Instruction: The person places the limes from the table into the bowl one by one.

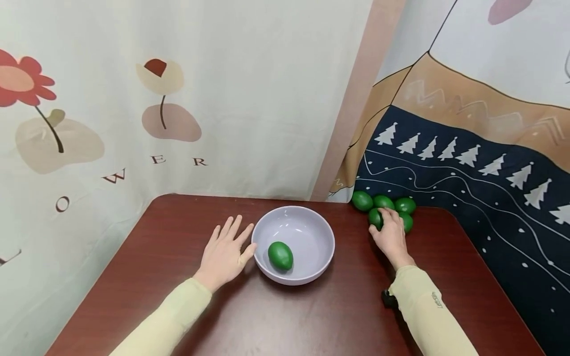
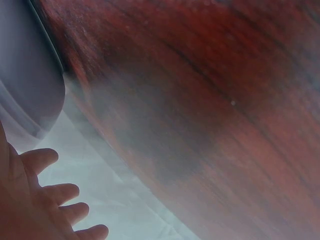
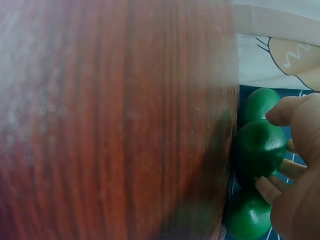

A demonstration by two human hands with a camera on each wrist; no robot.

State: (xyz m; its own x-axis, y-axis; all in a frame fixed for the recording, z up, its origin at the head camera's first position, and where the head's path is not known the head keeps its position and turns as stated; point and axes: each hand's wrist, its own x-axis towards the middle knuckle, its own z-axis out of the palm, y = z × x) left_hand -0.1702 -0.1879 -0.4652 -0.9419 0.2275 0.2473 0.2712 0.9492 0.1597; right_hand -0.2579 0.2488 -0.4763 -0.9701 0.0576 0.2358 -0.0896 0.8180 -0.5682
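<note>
In the head view, a pale lavender bowl [image 1: 311, 242] stands mid-table with one green lime [image 1: 280, 255] inside, at its near left. My left hand [image 1: 226, 257] lies left of the bowl, palm down and fingers spread, the thumb right at the rim. The left wrist view shows its fingers [image 2: 75, 212] below the bowl's side [image 2: 30, 65]. At the back right, my right hand [image 1: 392, 237] reaches into a group of limes [image 1: 405, 205]. Its thumb and fingers bracket the front left lime [image 1: 375, 219], which the right wrist view shows between thumb and fingertips.
The dark red wooden table [image 1: 329, 316] ends at a white flower-printed curtain [image 1: 249, 99] at the back. A navy curtain with white trees [image 1: 445, 173] hangs along the right, behind the limes. A small black object [image 1: 389, 299] is at the right cuff.
</note>
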